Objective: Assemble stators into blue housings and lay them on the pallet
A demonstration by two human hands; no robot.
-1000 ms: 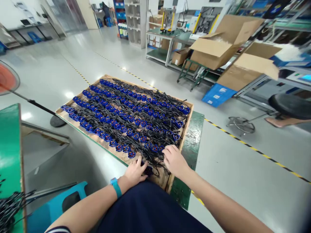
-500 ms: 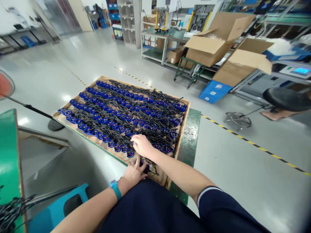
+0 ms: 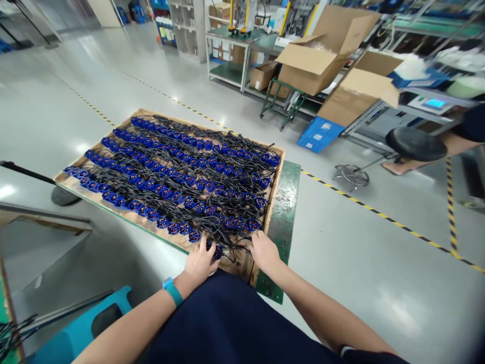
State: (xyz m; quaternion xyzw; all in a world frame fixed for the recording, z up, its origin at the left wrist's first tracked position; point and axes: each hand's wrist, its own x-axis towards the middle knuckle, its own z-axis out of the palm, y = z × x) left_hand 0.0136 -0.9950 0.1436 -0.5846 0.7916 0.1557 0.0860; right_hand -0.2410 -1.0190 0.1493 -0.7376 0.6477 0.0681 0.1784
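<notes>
Rows of round blue parts (image 3: pixel 194 236) with bundled black cables (image 3: pixel 212 226) lie in a shallow wooden tray (image 3: pixel 273 202). At the tray's near edge my left hand (image 3: pixel 201 259), with a blue band on its wrist, has its fingers around a blue part (image 3: pixel 217 252). My right hand (image 3: pixel 263 248) is at the near right corner, to the right of the left one. Its fingers are bent together at the ends of black cables; what they pinch is too small to make out.
A green board (image 3: pixel 285 202) sticks out under the tray's right side. A blue chair (image 3: pixel 89 328) stands at lower left. A round stool (image 3: pixel 416 144) and a person's leg (image 3: pixel 450 146) are at right. Behind are open cartons (image 3: pixel 303 63) and a blue crate (image 3: pixel 320 134).
My right hand has moved right, from above the cables in the near rows to the tray's near right corner. My left hand stays by the same blue part. The view has shifted.
</notes>
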